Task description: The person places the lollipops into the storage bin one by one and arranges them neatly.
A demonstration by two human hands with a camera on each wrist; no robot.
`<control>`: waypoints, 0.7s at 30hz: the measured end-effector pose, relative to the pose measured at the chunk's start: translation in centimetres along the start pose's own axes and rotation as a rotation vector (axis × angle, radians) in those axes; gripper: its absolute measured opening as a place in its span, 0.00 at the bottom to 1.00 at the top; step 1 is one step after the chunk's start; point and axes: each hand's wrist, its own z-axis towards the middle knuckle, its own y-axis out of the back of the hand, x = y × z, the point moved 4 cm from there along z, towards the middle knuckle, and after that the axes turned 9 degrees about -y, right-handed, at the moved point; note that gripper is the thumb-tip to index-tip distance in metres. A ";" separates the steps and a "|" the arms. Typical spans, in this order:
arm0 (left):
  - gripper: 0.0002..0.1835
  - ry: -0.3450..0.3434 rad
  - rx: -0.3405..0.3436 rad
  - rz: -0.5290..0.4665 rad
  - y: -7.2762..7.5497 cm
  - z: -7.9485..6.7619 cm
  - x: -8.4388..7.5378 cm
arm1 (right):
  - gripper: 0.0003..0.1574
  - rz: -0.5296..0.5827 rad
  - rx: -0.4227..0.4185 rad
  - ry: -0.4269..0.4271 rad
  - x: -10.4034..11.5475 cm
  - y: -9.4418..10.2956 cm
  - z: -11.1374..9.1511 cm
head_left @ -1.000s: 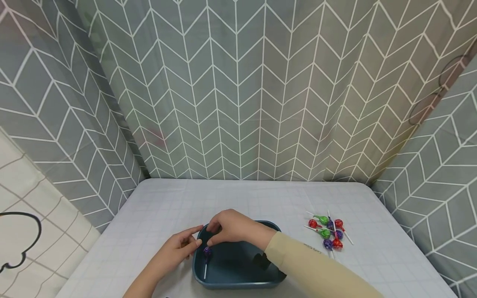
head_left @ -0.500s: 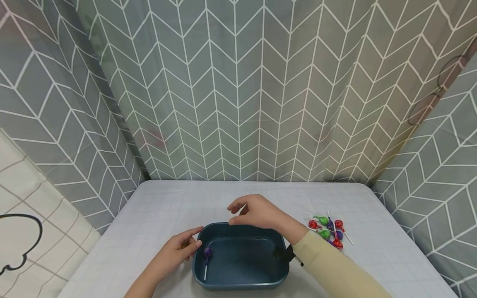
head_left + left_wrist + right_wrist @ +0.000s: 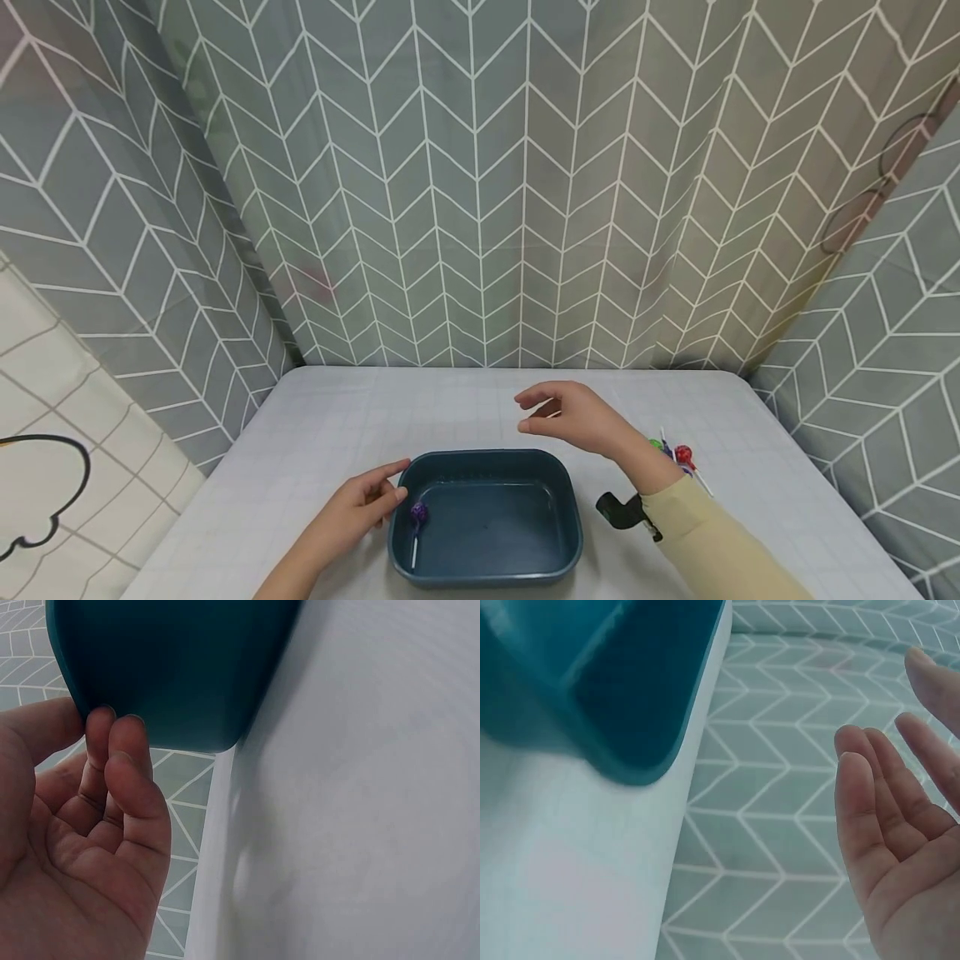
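A dark blue-green rectangular tray (image 3: 487, 579) stands at the table's front. One purple-wrapped lollipop (image 3: 419, 513) lies inside along its left wall, stick toward me. My left hand (image 3: 358, 507) holds the tray's left side, thumb and forefinger at the rim; in the left wrist view its other fingers (image 3: 129, 742) curl by the outer wall. My right hand (image 3: 573, 417) is raised beyond the tray's back right corner, holding nothing, with fingers loosely bent and thumb apart. Several wrapped lollipops (image 3: 684, 455) lie to the right, partly hidden behind the right forearm.
A white cloth covers the table (image 3: 390, 408). Grey curtains (image 3: 480, 208) with a white zigzag pattern hang behind it and at both sides. A black wrist camera (image 3: 621, 510) sticks out from the right wrist.
My right hand has risen out of the tray and moved right, toward the lollipop pile, leaving the purple lollipop behind. The left hand has stayed at the tray's edge.
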 end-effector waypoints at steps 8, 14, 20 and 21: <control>0.28 0.002 0.003 0.009 0.0 0.1 0.2 | 0.27 0.022 -0.045 -0.073 -2.2 1.4 -1.2; 0.29 0.009 0.004 -0.004 0.0 0.1 0.0 | 0.27 0.033 -0.060 -0.099 -3.6 2.0 -1.9; 0.29 0.016 0.002 -0.006 0.0 0.1 0.0 | 0.26 0.055 -0.074 -0.152 -5.1 2.5 -2.8; 0.29 0.017 0.001 -0.006 0.0 0.1 -0.1 | 0.26 0.056 -0.080 -0.163 -5.4 2.6 -3.0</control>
